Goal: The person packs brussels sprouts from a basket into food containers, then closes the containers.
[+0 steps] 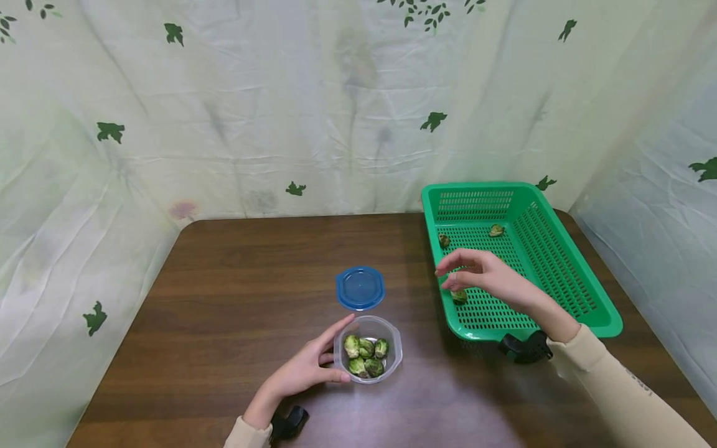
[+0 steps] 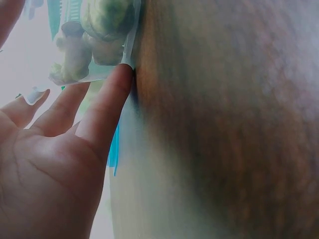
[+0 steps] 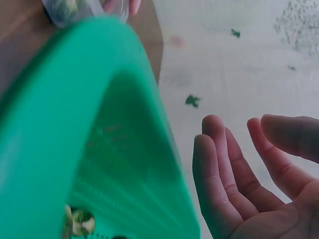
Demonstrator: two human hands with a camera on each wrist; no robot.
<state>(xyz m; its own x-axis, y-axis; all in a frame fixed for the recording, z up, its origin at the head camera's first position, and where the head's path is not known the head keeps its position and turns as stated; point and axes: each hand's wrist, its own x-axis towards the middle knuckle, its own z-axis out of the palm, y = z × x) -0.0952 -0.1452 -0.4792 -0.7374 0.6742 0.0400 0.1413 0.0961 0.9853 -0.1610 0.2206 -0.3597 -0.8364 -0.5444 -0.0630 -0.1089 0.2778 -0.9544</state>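
A clear plastic container [image 1: 396, 348] stands on the table holding several Brussels sprouts [image 1: 366, 348]. My left hand [image 1: 310, 367] holds it from the left, thumb at the near side and index finger at the far side. Up close in the left wrist view, fingers [image 2: 107, 107] touch the container's wall, with sprouts behind the plastic. My right hand [image 1: 476, 272] hovers over the left side of a green basket [image 1: 560, 249], fingers loosely bent and nothing between them. Below its fingertips lies a sprout [image 1: 459, 297] in the basket.
Two more sprouts lie in the basket, one by the left wall [image 1: 444, 240] and another sprout [image 1: 496, 230] toward the back. Just behind the container, a blue lid [image 1: 360, 288] rests on the brown table [image 1: 252, 280]. A leaf-patterned curtain [image 1: 313, 112] hangs around the table.
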